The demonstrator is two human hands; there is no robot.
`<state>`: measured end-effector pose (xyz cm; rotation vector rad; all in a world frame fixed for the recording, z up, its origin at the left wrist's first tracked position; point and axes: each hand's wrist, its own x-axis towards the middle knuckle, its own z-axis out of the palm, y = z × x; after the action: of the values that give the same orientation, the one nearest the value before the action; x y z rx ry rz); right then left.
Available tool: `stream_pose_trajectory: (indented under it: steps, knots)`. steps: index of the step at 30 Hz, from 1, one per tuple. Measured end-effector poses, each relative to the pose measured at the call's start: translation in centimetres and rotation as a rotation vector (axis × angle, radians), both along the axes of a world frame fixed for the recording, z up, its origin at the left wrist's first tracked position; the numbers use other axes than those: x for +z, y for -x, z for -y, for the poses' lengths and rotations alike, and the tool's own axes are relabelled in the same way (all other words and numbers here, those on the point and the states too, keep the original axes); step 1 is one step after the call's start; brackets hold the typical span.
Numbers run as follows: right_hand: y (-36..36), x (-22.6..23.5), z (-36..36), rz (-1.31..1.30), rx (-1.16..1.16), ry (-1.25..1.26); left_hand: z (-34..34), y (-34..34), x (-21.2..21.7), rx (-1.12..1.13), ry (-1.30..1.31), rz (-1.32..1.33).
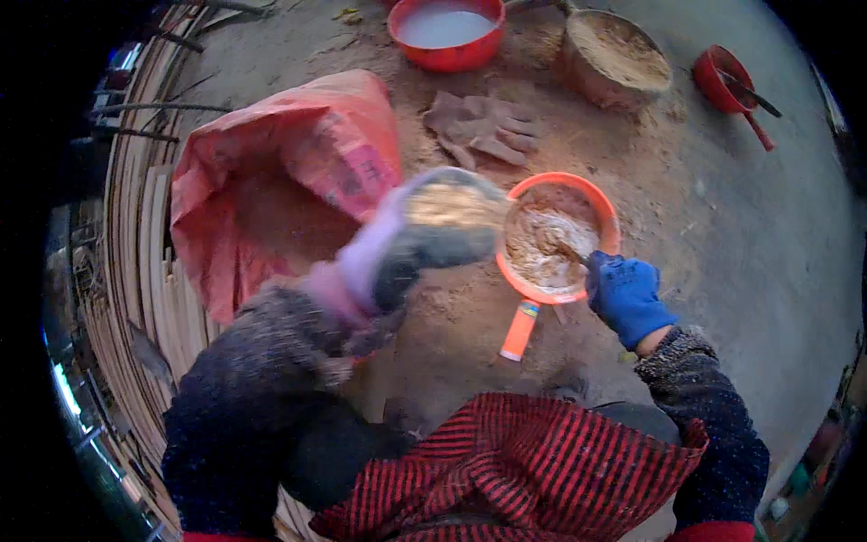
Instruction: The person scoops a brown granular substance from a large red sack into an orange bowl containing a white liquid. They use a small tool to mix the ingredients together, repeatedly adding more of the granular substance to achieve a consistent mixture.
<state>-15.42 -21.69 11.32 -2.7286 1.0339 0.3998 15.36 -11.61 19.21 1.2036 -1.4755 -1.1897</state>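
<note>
An orange long-handled dipper stands on the floor in front of me, holding a wet mix of white liquid and brown powder. My right hand, in a blue glove, is closed round the handle of a stirring tool. The tool's end is sunk in the mix, so its shape is hidden. Just left of the dipper, my left hand, in a lavender and dark grey glove, grips a round scoop-like container of tan powder. Motion blurs this hand and the container, which is at the dipper's left rim.
A red woven sack gapes at the left, beside long wooden strips. Grey-brown work gloves lie beyond the dipper. Farther off are a red basin of whitish liquid, a pot of tan powder and a red dipper with a tool.
</note>
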Motion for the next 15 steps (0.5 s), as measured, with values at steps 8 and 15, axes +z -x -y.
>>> stream_pose_trajectory:
  steps: [8,15]
  knots:
    - [1.2,-1.5,-1.4,0.126,-0.053,-0.023,5.8,10.6,-10.7,0.110,-0.418,-0.571]
    - [2.2,0.1,-1.3,0.112,-0.087,-0.037,6.2,10.1,-10.6,0.179,-0.462,-0.401]
